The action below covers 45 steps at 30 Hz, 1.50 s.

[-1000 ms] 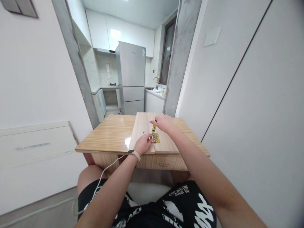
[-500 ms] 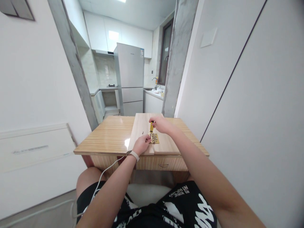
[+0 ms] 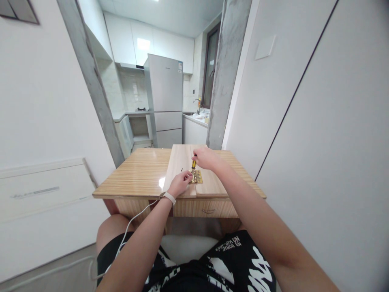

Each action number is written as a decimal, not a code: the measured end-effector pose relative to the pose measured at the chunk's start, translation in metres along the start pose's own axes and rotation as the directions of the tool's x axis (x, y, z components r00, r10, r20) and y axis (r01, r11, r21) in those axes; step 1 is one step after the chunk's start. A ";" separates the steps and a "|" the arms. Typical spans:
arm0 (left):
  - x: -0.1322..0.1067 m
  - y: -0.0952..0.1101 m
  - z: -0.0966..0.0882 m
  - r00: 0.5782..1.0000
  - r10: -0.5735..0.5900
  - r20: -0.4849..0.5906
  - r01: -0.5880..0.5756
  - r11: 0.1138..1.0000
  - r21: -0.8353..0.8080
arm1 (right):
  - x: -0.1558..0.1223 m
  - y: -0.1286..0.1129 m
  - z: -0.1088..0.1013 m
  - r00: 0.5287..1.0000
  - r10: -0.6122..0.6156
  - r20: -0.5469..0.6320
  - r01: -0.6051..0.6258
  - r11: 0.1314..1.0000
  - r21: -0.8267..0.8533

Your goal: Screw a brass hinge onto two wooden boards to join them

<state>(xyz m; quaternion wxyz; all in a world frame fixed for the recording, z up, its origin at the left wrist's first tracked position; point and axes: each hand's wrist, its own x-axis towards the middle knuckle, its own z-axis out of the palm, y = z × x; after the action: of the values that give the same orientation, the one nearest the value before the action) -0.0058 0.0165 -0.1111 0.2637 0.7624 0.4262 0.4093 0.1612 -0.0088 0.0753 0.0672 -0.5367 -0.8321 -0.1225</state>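
Observation:
My right hand (image 3: pixel 204 157) is wrapped round the top of a yellow and black screwdriver (image 3: pixel 194 164), which stands nearly upright with its tip down at a brass hinge (image 3: pixel 199 177). The hinge lies spread over the seam between two pale wooden boards (image 3: pixel 182 156). Close to the screwdriver's tip, on the hinge's left side, my left hand (image 3: pixel 180 182) has its thumb and fingertips drawn together. What sits between those fingertips is too small to make out. A small dark screw (image 3: pixel 182 169) lies on the left board.
The boards rest on a glossy wood-grain table (image 3: pixel 136 174) with a drawer (image 3: pixel 206 209) in front. A white cable (image 3: pixel 138 215) runs down from near my left wrist over my leg. A wall panel (image 3: pixel 291 121) stands to the right; a fridge (image 3: pixel 167 85) is beyond.
My right hand has shifted slightly, its grip now covering more of the screwdriver's handle top. My left fingers have eased slightly back from the shaft. The whole view has drifted a little.

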 end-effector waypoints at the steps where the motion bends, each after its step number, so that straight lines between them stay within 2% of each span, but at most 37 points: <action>1: 0.000 0.000 0.000 1.000 -0.001 -0.001 0.001 1.000 -0.001 | 0.000 -0.001 -0.001 1.000 0.003 0.007 -0.002 1.000 -0.012; 10: 0.001 -0.001 0.001 1.000 -0.021 -0.016 0.021 1.000 -0.004 | 0.001 -0.001 0.001 1.000 0.013 -0.020 -0.014 1.000 -0.025; 19: -0.001 0.007 0.000 0.999 -0.032 -0.019 0.032 0.999 0.014 | 0.000 -0.013 0.004 0.987 0.140 -0.074 -0.142 0.990 -0.014; 21: -0.001 0.008 0.000 0.999 -0.029 -0.016 0.029 1.000 0.004 | 0.000 -0.012 0.005 0.990 0.119 -0.080 -0.117 0.993 0.028; 27: 0.000 0.005 0.000 1.000 -0.017 -0.020 0.017 1.000 -0.003 | 0.001 0.001 0.005 0.994 -0.071 -0.077 0.086 0.973 0.215; 38: 0.001 0.006 -0.001 1.000 -0.004 -0.001 0.004 1.000 -0.008 | 0.005 0.011 0.008 0.993 -0.099 -0.065 0.111 0.968 0.226; 45: 0.000 0.008 -0.004 1.000 0.002 -0.004 -0.002 1.000 0.004 | 0.000 0.009 0.007 0.998 -0.047 -0.046 0.051 0.994 0.097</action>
<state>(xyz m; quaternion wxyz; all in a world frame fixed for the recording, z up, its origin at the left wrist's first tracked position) -0.0055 0.0125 -0.1032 0.2609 0.7626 0.4268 0.4103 0.1695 -0.0034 0.0701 0.1084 -0.5094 -0.8484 -0.0948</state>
